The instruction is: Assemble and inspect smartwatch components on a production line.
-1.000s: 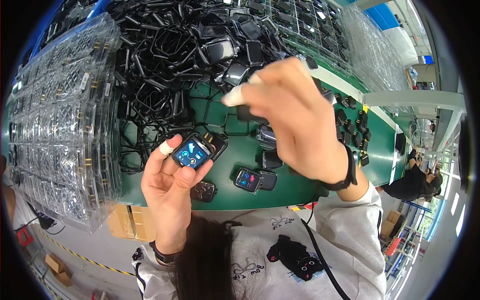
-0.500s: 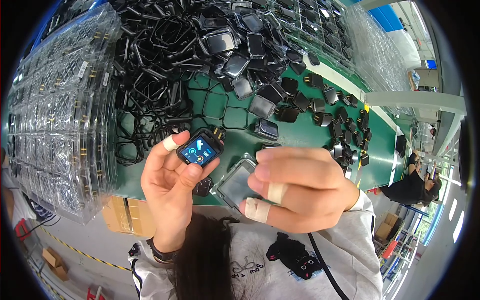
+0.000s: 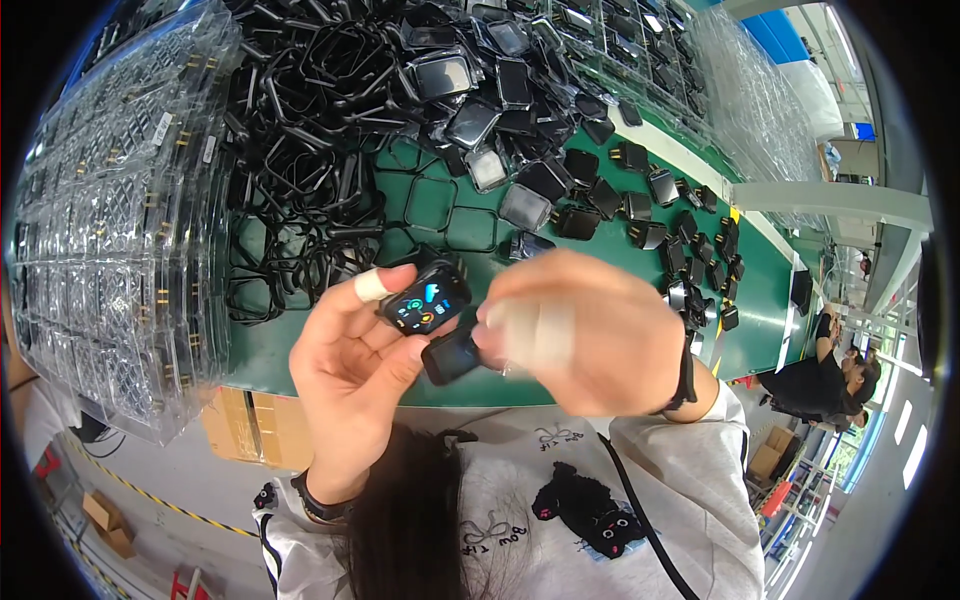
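My left hand [image 3: 345,370], tape round one finger, is closed on a small black smartwatch body [image 3: 430,303]. Its screen is lit with coloured icons, and metal contacts show at its upper end. Close to the left thumb tip is a dark, rounded rectangular piece [image 3: 452,354], its right edge at the fingertips of my right hand [image 3: 590,340]. That hand is closed and partly smeared by motion, with pale tape on its fingers. Whether the dark piece is a cover or another watch part I cannot make out.
Black rectangular frames [image 3: 310,170] are heaped at the left on the green table [image 3: 300,360]. Film-wrapped screen pieces [image 3: 470,122] pile up behind, and watch bodies [image 3: 648,235] lie at the right. Stacked clear trays [image 3: 120,240] stand far left. A person [image 3: 825,380] sits beyond.
The lit watch has moved slightly right and tilted. My right hand has shifted upward; the clear-edged grey square piece it held no longer shows, and a dark piece appears at its fingertips.
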`<action>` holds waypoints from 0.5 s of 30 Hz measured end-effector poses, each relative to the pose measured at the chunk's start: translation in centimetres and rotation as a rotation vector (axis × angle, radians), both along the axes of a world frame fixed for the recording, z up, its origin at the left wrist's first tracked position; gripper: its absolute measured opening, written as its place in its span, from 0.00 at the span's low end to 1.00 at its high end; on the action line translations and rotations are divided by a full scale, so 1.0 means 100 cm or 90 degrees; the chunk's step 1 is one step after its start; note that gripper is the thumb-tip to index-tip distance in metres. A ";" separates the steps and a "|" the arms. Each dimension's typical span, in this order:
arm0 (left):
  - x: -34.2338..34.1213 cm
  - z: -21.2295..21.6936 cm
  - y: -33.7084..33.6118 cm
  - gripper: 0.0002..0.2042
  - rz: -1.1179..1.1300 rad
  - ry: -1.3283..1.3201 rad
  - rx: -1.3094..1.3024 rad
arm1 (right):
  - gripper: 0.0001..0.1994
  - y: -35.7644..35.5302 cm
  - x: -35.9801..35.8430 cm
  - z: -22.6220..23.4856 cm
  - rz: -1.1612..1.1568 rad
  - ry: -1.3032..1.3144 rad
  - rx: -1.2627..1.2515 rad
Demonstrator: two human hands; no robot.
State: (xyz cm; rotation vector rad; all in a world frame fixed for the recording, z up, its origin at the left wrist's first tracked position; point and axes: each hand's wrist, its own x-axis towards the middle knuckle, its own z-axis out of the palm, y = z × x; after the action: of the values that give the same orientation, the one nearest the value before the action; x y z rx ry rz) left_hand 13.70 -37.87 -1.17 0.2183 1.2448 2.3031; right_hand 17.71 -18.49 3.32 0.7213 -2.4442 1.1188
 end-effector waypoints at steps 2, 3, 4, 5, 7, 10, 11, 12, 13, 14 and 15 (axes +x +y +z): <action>0.000 0.004 0.000 0.22 -0.054 0.016 -0.031 | 0.09 0.000 -0.006 0.009 -0.018 -0.074 -0.038; 0.000 0.005 0.000 0.23 -0.081 0.024 -0.046 | 0.09 -0.001 -0.009 0.014 -0.036 -0.148 -0.076; 0.000 0.006 0.001 0.23 -0.081 0.024 -0.046 | 0.09 -0.002 -0.011 0.016 -0.054 -0.221 -0.113; 0.001 0.007 0.002 0.24 -0.080 0.010 -0.037 | 0.09 -0.004 -0.012 0.015 -0.054 -0.221 -0.114; 0.002 0.009 0.003 0.26 -0.077 -0.017 -0.020 | 0.10 -0.008 -0.013 0.011 -0.089 -0.259 -0.135; 0.000 0.009 0.000 0.26 -0.084 -0.012 -0.036 | 0.12 -0.009 -0.013 0.011 -0.107 -0.265 -0.134; 0.000 0.009 -0.001 0.27 -0.089 -0.010 -0.044 | 0.12 -0.008 -0.013 0.011 -0.111 -0.252 -0.121; 0.000 0.009 -0.001 0.27 -0.088 -0.010 -0.044 | 0.13 -0.008 -0.013 0.011 -0.115 -0.240 -0.108; 0.001 0.009 -0.001 0.27 -0.091 -0.009 -0.050 | 0.13 -0.009 -0.013 0.010 -0.115 -0.240 -0.109; 0.001 0.009 -0.001 0.27 -0.095 -0.008 -0.056 | 0.13 -0.010 -0.013 0.010 -0.113 -0.254 -0.110; 0.002 0.009 0.000 0.26 -0.098 -0.007 -0.062 | 0.14 -0.012 -0.012 0.009 -0.110 -0.268 -0.111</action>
State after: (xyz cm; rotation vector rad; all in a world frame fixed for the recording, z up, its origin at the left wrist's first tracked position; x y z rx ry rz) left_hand 13.85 -37.91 -0.22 0.2580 1.2838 2.1049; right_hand 16.50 -19.69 4.20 0.2316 -2.6318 1.5118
